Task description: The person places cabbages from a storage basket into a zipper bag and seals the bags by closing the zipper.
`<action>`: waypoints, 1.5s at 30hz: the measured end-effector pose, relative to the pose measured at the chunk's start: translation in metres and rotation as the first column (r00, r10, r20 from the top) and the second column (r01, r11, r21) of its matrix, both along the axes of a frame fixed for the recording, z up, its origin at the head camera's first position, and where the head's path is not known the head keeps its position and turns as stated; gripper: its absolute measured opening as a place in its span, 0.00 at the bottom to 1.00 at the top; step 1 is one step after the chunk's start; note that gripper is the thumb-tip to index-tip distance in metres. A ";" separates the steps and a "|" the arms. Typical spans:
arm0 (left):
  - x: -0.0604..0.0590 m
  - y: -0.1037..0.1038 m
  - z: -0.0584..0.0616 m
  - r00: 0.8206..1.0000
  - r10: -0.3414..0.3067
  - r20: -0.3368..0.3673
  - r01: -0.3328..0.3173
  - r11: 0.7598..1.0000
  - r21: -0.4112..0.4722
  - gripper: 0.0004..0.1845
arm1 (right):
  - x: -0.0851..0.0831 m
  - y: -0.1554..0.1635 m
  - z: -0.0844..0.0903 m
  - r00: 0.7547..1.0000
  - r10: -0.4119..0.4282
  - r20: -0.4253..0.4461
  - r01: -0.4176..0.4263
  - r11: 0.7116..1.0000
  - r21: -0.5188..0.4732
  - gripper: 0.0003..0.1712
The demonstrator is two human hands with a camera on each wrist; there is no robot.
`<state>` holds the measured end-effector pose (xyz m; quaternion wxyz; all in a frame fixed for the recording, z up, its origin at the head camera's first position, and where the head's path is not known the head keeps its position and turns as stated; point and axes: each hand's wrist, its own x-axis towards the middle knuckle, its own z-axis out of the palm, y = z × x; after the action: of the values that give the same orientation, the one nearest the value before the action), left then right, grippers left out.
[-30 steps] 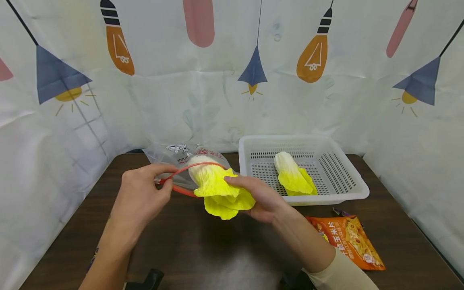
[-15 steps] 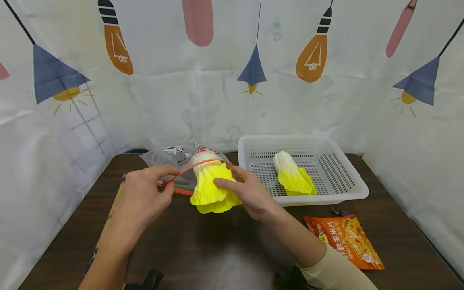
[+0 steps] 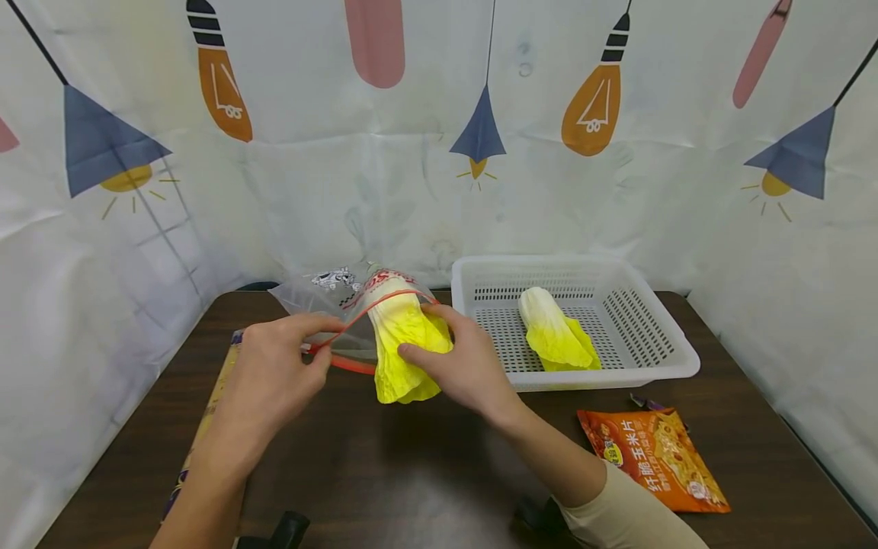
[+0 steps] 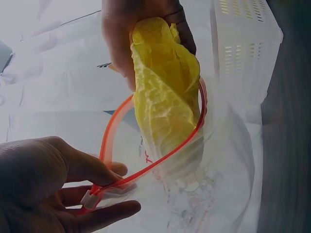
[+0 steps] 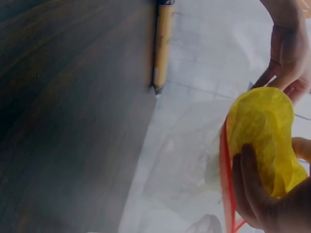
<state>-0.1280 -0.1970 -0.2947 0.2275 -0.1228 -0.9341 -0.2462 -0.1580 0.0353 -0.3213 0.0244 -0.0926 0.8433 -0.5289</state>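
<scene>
My left hand (image 3: 288,366) pinches the red-rimmed mouth of a clear zip bag (image 3: 353,347) near its slider end. The bag's mouth gapes, as the left wrist view shows. My right hand (image 3: 463,358) grips the yellow leafy end of a napa cabbage (image 3: 405,351), thumb on the near side. The white stem end sits inside the bag, behind printed plastic, while the leaves stick out past the red rim. In the right wrist view the fingers (image 5: 250,179) curl round the yellow leaves. A second napa cabbage (image 3: 555,328) lies in the white basket.
At the back right stands a white perforated basket (image 3: 638,374). An orange snack packet (image 3: 655,457) lies in front of it on the dark table (image 3: 411,480). A long yellowish box edge (image 3: 206,427) runs beside my left forearm. A black object (image 3: 288,530) is at the near edge.
My right hand has moved left and slightly up, pushing the napa cabbage deeper into the bag and turning it more upright. The left hand has kept its pinch on the bag's rim.
</scene>
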 end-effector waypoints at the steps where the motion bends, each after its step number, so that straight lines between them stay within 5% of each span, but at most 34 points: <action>1: 0.000 0.000 0.000 1.000 0.000 -0.001 0.000 1.000 0.000 0.14 | 0.001 -0.001 0.000 1.000 -0.009 -0.021 0.010 1.000 0.027 0.36; 7: -0.002 -0.001 -0.001 1.000 0.002 -0.008 -0.002 1.000 -0.001 0.14 | 0.003 -0.008 0.003 0.986 -0.041 -0.164 0.064 0.989 0.137 0.35; 13: -0.003 -0.002 -0.002 1.000 0.006 0.002 -0.006 1.000 -0.004 0.14 | 0.004 -0.015 0.004 0.947 -0.055 -0.318 0.132 0.964 0.229 0.32; 19: -0.005 -0.001 -0.002 0.999 -0.008 0.034 0.009 1.000 -0.020 0.14 | 0.001 -0.021 0.003 0.894 -0.051 -0.446 0.190 0.943 0.273 0.28; 27: -0.007 -0.001 -0.003 0.997 -0.046 0.054 0.046 0.999 -0.010 0.15 | -0.006 -0.029 -0.006 0.795 0.056 -0.603 0.197 0.918 0.345 0.28; 33: -0.008 -0.001 -0.004 0.997 -0.049 0.061 0.050 0.999 -0.017 0.15 | -0.011 -0.032 -0.011 0.807 0.058 -0.588 0.166 0.933 0.320 0.26; 40: -0.006 -0.001 -0.003 0.997 -0.045 0.066 0.046 0.999 -0.013 0.14 | -0.018 -0.036 -0.019 0.793 0.029 -0.609 0.214 0.922 0.322 0.23; 45: -0.006 -0.001 -0.003 0.998 -0.016 0.066 0.016 1.000 -0.003 0.14 | -0.021 -0.038 -0.026 0.827 -0.006 -0.563 0.229 0.918 0.325 0.22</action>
<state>-0.1336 -0.1982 -0.2973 0.1943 -0.1224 -0.9406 -0.2501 -0.1793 -0.0030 -0.3474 -0.2351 -0.1811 0.9042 -0.3071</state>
